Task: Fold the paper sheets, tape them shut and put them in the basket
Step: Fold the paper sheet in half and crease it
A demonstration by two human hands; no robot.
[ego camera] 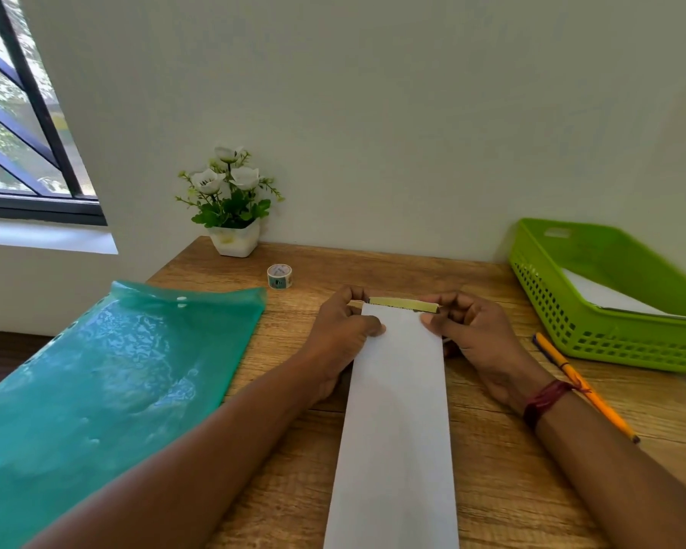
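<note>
A folded white paper sheet [397, 410] lies lengthwise on the wooden desk [492, 449], a long narrow strip running away from me. Across its far end stretches a yellow-green piece of tape [404, 304]. My left hand [343, 330] pinches the tape's left end, its thumb resting on the paper's left edge. My right hand [472, 330] pinches the tape's right end, thumb on the paper's right edge. A small tape roll [279, 276] stands behind my left hand. The green basket [547, 287] at the right holds a folded white sheet [606, 297].
A teal plastic folder [107, 390] covers the desk's left side and overhangs its edge. A white pot of artificial flowers [232, 208] stands at the back by the wall. An orange pencil [583, 386] lies beside my right wrist, in front of the basket.
</note>
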